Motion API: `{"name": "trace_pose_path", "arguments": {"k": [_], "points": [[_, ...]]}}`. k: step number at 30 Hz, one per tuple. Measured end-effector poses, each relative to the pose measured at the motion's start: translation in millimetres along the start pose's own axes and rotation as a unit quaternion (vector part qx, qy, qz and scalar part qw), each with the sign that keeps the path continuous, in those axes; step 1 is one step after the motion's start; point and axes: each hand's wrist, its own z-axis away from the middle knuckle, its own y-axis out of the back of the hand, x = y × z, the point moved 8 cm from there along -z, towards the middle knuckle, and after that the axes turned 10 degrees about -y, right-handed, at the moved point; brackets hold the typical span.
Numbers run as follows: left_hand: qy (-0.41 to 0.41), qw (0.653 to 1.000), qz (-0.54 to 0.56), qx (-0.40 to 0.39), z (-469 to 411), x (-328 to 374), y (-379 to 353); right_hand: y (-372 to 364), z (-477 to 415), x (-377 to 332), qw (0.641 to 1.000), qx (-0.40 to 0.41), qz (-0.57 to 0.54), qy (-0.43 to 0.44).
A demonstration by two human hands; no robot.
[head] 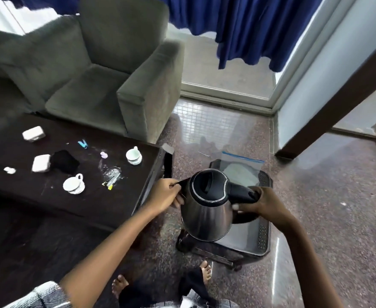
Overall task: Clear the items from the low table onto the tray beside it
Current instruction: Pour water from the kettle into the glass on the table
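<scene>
We have one view only, head-worn, wide-angle, pitched forward and steeply down. Low table [71, 165] fills the left, tray [263, 232] near centre-right on the floor, armchair [107, 70] far left, curtain [238, 25] far. Edges bow noticeably.

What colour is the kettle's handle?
Black, on the kettle's handle, gripped by the right hand; head view.

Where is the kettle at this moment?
In the head view the kettle is right of the low table, over the near-left part of the tray. The right hand holds its handle and the left hand is at its spout side.
</scene>
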Motion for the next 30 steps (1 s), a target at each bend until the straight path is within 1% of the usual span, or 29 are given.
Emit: {"name": "trace_pose_path", "arguments": {"k": [3, 6, 10, 13, 15, 17, 20, 22, 26, 30], "points": [[-0.023, 1.000, 0.002, 0.018, 17, -9, 53, -45, 4, -33, 1.000, -0.004, -0.008, 0.024], [-0.043, 0.998, 0.013, 0.045, 37, -24, 111, -97, 10, -65, 0.999, 0.012, -0.020, 0.041], [-0.057, 0.993, 0.019, 0.100, 65, -52, 195, -178, 17, -106, 0.998, 0.031, -0.019, 0.060], [-0.063, 0.988, 0.050, 0.135, 85, -71, 252, -233, 18, -138, 0.994, 0.048, -0.025, 0.090], [-0.058, 0.981, 0.090, 0.163, 98, -84, 287, -267, 19, -157, 0.993, 0.052, -0.018, 0.105], [-0.054, 0.974, 0.125, 0.184, 108, -96, 319, -296, 18, -170, 0.993, 0.051, -0.034, 0.103], [-0.050, 0.963, 0.158, 0.212, 117, -114, 365, -340, 14, -193, 0.991, 0.031, -0.049, 0.118], [-0.038, 0.956, 0.174, 0.232, 120, -127, 392, -368, 9, -209, 0.990, 0.017, -0.054, 0.127], [-0.011, 0.944, 0.191, 0.269, 124, -158, 446, -424, -13, -231, 0.992, 0.005, -0.057, 0.115], [0.031, 0.938, 0.192, 0.287, 117, -197, 503, -484, -43, -250, 0.992, -0.003, -0.049, 0.116]]}}
